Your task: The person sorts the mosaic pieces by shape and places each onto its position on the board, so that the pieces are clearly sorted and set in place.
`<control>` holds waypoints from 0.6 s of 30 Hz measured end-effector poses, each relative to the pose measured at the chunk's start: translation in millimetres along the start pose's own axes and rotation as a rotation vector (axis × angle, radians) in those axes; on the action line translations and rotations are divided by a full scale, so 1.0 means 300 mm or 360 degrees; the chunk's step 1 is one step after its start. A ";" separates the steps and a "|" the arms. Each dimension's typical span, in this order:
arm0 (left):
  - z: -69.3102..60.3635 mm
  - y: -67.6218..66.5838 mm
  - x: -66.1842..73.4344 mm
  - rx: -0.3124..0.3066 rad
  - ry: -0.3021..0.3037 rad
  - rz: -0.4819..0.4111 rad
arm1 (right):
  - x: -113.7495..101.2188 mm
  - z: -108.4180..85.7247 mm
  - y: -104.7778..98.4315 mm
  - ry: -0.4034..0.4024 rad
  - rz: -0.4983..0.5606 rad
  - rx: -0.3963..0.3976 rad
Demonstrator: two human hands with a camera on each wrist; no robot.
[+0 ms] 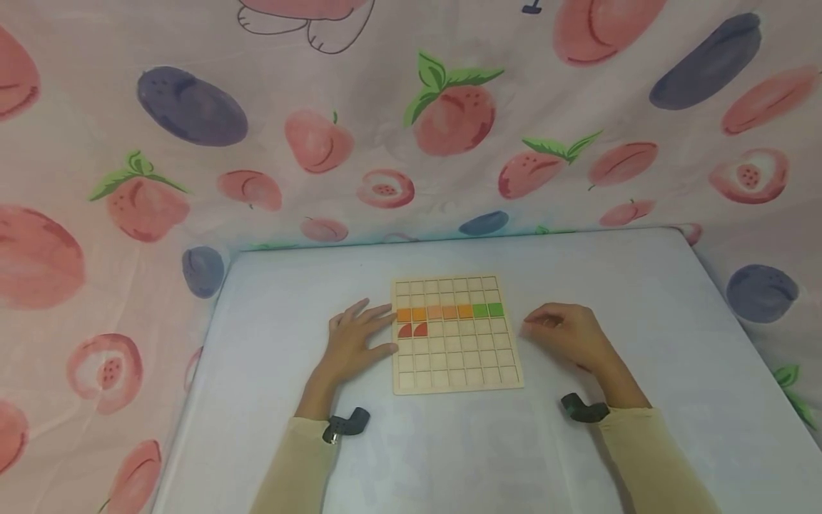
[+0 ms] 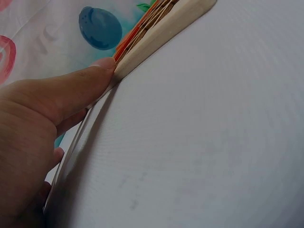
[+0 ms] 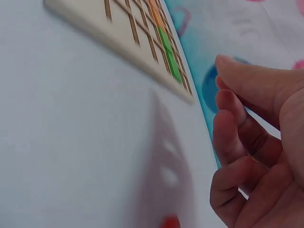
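A square wooden grid board point(image 1: 457, 363) lies on the white table. A row across it holds several orange tiles point(image 1: 419, 314) and two green tiles point(image 1: 488, 310). Below the row's left end are two red quarter-round pieces point(image 1: 413, 330). My left hand point(image 1: 352, 346) lies spread at the board's left edge, thumb point(image 2: 90, 78) and forefinger touching it. Off the board's right side, my right hand point(image 1: 565, 335) has curled fingers point(image 3: 225, 128), thumb tip close to the forefinger. Nothing shows between them. A small blurred red thing point(image 3: 171, 222) appears low in the right wrist view; its kind is unclear.
A white cloth covers the table point(image 1: 449, 457). Behind and beside it hangs a pale curtain point(image 1: 270, 93) printed with peaches and blue fruit. Dark cameras are strapped to the left wrist point(image 1: 347, 422) and the right wrist point(image 1: 583, 408).
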State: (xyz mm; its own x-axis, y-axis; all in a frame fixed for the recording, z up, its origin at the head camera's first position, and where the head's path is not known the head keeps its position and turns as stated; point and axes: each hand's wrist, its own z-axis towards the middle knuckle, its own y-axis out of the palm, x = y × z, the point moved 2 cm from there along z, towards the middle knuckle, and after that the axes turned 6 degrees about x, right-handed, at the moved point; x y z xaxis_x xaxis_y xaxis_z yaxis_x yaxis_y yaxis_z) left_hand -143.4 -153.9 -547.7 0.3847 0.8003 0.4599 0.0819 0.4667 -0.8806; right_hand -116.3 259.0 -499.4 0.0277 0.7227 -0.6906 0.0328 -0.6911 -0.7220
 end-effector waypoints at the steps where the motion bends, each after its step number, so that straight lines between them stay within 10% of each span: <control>1: 0.000 0.000 0.000 0.0000 -0.0001 0.0001 | 0.012 -0.005 -0.014 0.0025 0.0000 -0.0013; 18: 0.000 0.006 -0.007 0.0003 0.0009 0.0017 | 0.178 -0.077 -0.207 0.0123 -0.0279 -0.0114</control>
State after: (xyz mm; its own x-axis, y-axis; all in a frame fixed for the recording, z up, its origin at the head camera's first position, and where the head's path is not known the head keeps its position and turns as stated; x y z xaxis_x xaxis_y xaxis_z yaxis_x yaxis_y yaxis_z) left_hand -144.0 -154.8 -550.3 0.3908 0.8030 0.4501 0.0763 0.4590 -0.8851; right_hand -93.9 340.7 -490.5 0.0919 0.8319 -0.5473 0.1150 -0.5548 -0.8240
